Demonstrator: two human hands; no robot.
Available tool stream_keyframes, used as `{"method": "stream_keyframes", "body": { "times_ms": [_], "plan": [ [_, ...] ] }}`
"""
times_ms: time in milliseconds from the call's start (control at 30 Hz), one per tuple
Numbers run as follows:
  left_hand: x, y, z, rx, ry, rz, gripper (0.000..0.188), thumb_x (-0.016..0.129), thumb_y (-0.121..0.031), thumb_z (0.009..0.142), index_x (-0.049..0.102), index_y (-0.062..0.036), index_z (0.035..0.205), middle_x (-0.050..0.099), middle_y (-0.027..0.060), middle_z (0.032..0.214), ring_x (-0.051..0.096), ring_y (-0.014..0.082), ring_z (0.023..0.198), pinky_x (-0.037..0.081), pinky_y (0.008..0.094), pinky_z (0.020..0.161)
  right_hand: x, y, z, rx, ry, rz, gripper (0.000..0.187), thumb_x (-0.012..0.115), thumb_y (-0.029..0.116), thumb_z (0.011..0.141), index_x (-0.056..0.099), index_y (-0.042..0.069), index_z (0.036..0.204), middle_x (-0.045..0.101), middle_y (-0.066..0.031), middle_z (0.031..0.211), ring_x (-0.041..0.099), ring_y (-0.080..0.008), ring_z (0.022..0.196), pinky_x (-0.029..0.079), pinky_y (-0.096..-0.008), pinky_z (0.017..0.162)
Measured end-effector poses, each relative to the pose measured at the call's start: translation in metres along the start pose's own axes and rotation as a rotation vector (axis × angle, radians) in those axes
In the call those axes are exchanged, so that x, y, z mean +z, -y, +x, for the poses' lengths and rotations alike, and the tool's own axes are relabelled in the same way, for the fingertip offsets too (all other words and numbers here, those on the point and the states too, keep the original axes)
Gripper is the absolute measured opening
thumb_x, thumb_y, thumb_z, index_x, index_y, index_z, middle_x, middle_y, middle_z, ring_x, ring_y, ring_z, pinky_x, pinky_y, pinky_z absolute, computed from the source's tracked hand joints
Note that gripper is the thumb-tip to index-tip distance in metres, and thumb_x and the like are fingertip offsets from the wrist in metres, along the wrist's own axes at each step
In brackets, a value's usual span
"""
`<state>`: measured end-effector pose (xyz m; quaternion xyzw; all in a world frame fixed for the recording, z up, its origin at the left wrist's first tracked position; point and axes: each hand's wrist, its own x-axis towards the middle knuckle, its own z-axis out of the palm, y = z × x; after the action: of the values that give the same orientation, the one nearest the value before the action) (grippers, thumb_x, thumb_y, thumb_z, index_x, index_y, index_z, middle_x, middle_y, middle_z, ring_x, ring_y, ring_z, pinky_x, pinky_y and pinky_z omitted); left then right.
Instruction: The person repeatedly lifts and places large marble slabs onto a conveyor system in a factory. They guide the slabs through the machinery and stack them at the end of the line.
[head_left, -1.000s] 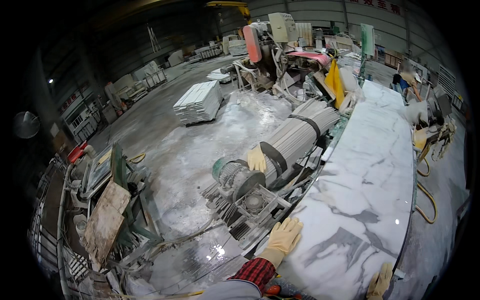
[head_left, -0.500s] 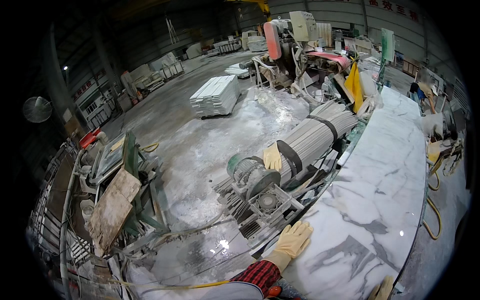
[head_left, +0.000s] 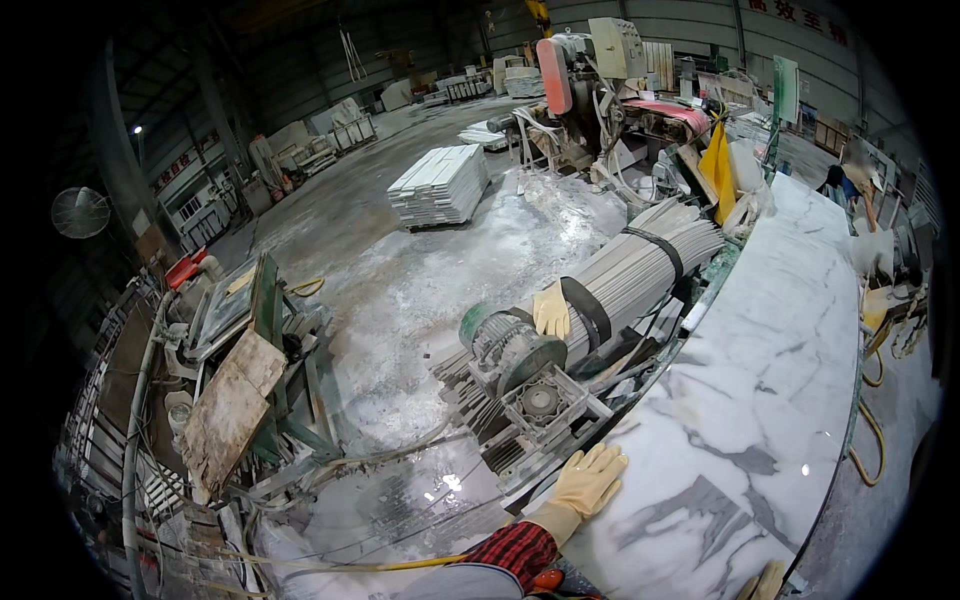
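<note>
A long white marble slab [head_left: 740, 400] with grey veins stretches away from me on the right, its surface glossy. My left hand [head_left: 588, 482], in a pale yellow rubber glove, lies flat on the slab's left edge near me, fingers extended and holding nothing. A red-and-black checked sleeve covers that wrist. At the slab's near right corner, my gloved right hand [head_left: 765, 580] shows only in part; its fingers point forward against the stone, and the rest is cut off by the lower rim. Nothing is visible in it.
Left of the slab stands a dusty motor [head_left: 505, 350] beside a strapped bundle of grey strips [head_left: 640, 265], with a loose yellow glove [head_left: 551, 310] on it. A stack of white slabs [head_left: 438, 187] sits on the wet floor. A person [head_left: 855, 185] is at the far right.
The view has shifted slightly, so the surroundings sit a little lower and further right. Both hands keep their places on the slab.
</note>
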<state>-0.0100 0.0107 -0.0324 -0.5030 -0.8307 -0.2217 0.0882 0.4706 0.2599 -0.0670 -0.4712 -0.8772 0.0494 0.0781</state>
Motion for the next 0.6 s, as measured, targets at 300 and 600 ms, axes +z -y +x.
{"method": "stream_keyframes", "body": {
  "times_ms": [300, 600],
  "plan": [
    [-0.007, -0.001, 0.0, 0.02, -0.012, 0.001, 0.045, 0.064, -0.031, 0.102, 0.061, -0.0122, 0.142, 0.059, 0.0133, 0.15, 0.054, 0.0369, 0.138, 0.045, 0.0496, 0.108, -0.009, 0.007, -0.004, 0.031, 0.053, -0.03, 0.073, 0.034, 0.053, 0.113, 0.046, 0.0, 0.161, 0.04, -0.0261, 0.168, 0.033, -0.0408, 0.158, 0.02, -0.0467, 0.133],
    [-0.007, -0.002, -0.004, 0.022, -0.033, 0.008, 0.045, 0.065, -0.03, 0.101, 0.061, -0.0123, 0.142, 0.059, 0.0123, 0.15, 0.055, 0.0366, 0.137, 0.045, 0.0492, 0.108, -0.018, 0.018, -0.011, 0.035, 0.04, -0.022, 0.075, 0.032, 0.055, 0.113, 0.044, 0.0, 0.162, 0.039, -0.0259, 0.168, 0.032, -0.0404, 0.159, 0.019, -0.0477, 0.133]
  ]
}}
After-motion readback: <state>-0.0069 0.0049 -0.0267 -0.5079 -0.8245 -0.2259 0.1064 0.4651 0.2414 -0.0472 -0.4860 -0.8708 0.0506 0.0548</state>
